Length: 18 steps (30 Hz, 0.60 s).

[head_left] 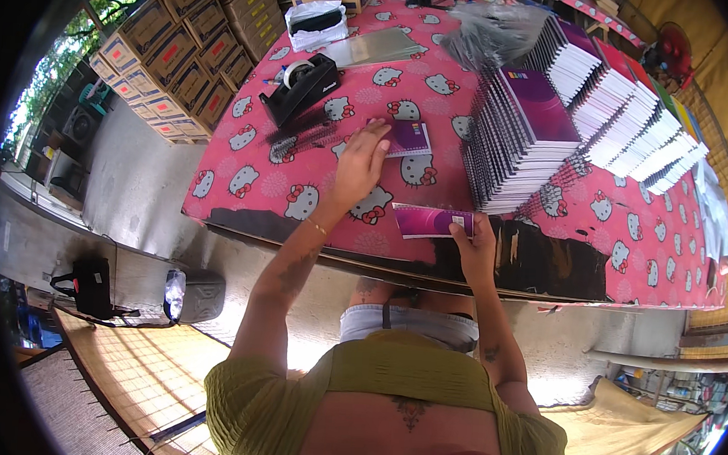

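My left hand [361,166] lies over the left end of a small purple booklet [411,140] on the table, its fingers stretched and together across it. White page edges show along the booklet's near side. At the table's front edge, my right hand [477,249] pinches the right end of a purple notebook cover [421,223], thumb on top. That piece is tilted, and I cannot tell whether pages are under it. To the left of my left hand lie several black spiral binding coils [302,143]. A black tape dispenser [306,90] with a roll stands beyond them.
Tall stacks of spiral notebooks [519,145] rise at the right, with clear plastic bags [488,35] behind. Clear sheets [375,47] and a white-wrapped black bundle [316,26] lie at the back. Cardboard boxes [171,49] are piled left of the pink table [242,170].
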Available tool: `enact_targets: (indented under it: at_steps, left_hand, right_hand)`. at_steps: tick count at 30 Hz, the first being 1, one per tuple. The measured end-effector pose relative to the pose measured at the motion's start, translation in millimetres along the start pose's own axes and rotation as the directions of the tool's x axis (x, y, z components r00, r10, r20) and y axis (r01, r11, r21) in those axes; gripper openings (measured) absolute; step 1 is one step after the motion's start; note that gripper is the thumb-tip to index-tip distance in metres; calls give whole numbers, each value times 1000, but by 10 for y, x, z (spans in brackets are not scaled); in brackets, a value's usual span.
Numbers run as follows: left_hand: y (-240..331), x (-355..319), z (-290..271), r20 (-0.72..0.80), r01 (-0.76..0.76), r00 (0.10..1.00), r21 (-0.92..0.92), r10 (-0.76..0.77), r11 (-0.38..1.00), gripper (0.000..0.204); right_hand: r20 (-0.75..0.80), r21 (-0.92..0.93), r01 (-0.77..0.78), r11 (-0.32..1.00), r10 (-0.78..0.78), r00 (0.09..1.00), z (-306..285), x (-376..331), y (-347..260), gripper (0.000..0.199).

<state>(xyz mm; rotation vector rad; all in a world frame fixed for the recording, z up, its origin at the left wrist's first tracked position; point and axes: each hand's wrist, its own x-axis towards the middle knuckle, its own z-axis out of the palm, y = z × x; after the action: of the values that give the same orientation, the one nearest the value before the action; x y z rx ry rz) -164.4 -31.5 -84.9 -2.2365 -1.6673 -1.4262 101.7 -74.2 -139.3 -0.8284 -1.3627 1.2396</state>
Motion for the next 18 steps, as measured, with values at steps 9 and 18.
enact_targets:
  at_steps: [9, 18]
  left_hand:
    - [746, -879, 178, 144, 188, 978, -297, -151, 936, 52]
    - [-721, -387, -385, -106, 241, 970, 373, -217, 896, 37]
  right_hand:
    - [92, -170, 146, 974, -132, 987, 164, 85, -140, 37]
    - [145, -139, -58, 989, 78, 986, 18, 52, -96, 21]
